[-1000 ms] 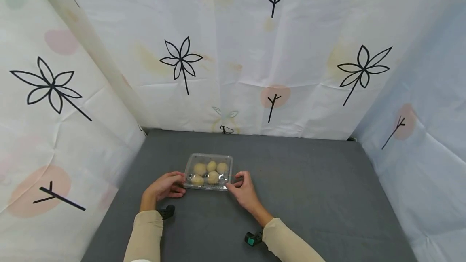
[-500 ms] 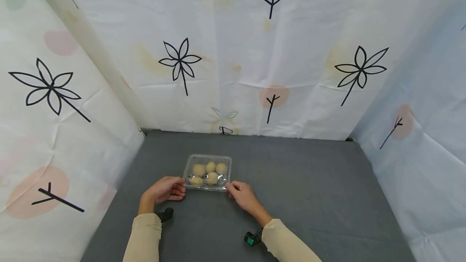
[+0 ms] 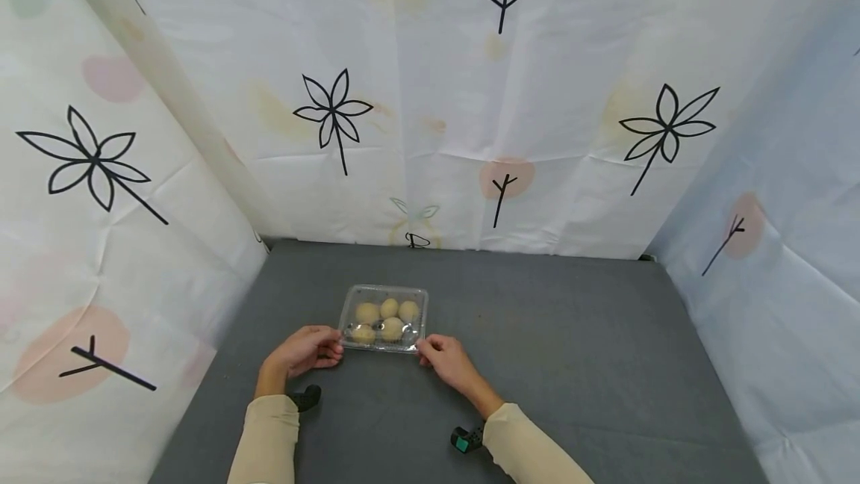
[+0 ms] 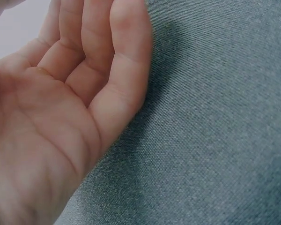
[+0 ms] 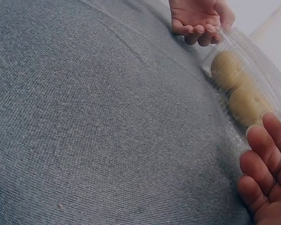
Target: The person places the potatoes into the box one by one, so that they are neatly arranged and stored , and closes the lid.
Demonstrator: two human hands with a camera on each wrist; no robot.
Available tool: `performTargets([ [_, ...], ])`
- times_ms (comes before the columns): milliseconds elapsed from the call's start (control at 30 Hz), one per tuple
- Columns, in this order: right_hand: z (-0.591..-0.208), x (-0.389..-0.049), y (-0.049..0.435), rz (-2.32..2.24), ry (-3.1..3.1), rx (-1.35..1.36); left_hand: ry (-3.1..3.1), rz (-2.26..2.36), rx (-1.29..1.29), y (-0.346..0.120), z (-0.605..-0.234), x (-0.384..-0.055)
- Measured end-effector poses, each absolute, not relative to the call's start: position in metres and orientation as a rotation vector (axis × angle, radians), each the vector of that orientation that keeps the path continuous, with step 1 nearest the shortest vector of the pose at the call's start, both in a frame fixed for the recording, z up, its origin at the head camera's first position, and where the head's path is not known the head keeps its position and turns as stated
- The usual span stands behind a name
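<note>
A clear plastic clamshell box (image 3: 383,349) with several small yellow potatoes (image 3: 392,330) inside lies on the table, left of centre in the head view. Its lid is down over them. My left hand (image 3: 305,349) pinches the box's front left corner with thumb and forefinger, the other fingers curled below. At the front right corner my right hand (image 3: 446,361) pinches the rim the same way. The right wrist view shows both hands at the box's near side, two potatoes (image 5: 227,70) behind the clear wall. In the left wrist view only the palm and fingers (image 4: 126,75) show, over grey cloth.
Grey cloth covers the table (image 3: 564,334). Pale printed curtains (image 3: 430,95) stand along its back and both sides. Black wrist devices (image 3: 466,439) sit at the cuffs of both beige sleeves (image 3: 534,443).
My right hand has shifted slightly toward me, from the box's right side to its front right corner, and its raised fingers have curled in. The box and left hand have hardly moved.
</note>
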State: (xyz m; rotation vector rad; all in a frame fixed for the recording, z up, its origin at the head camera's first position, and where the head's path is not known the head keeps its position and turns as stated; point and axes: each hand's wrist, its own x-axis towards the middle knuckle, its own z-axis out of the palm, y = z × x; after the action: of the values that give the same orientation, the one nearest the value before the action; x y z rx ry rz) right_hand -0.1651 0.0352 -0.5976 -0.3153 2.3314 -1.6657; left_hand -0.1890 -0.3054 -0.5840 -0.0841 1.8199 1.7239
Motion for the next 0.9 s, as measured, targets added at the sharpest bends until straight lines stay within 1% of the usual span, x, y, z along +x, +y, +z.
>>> performTargets([
  [333, -0.599, -0.167, 0.034, -1.599, 2.38, -0.333, 1.868, 1.707, -0.017, -0.305, -0.584, -0.19],
  [700, -0.599, -0.167, 0.034, -1.579, 2.391, -0.342, 1.867, 1.646, -0.057, -0.307, -0.579, -0.194],
  [900, -0.595, -0.165, 0.04, -1.573, 2.387, -0.394, 1.968, 1.514, -0.098, -0.307, -0.568, -0.196],
])
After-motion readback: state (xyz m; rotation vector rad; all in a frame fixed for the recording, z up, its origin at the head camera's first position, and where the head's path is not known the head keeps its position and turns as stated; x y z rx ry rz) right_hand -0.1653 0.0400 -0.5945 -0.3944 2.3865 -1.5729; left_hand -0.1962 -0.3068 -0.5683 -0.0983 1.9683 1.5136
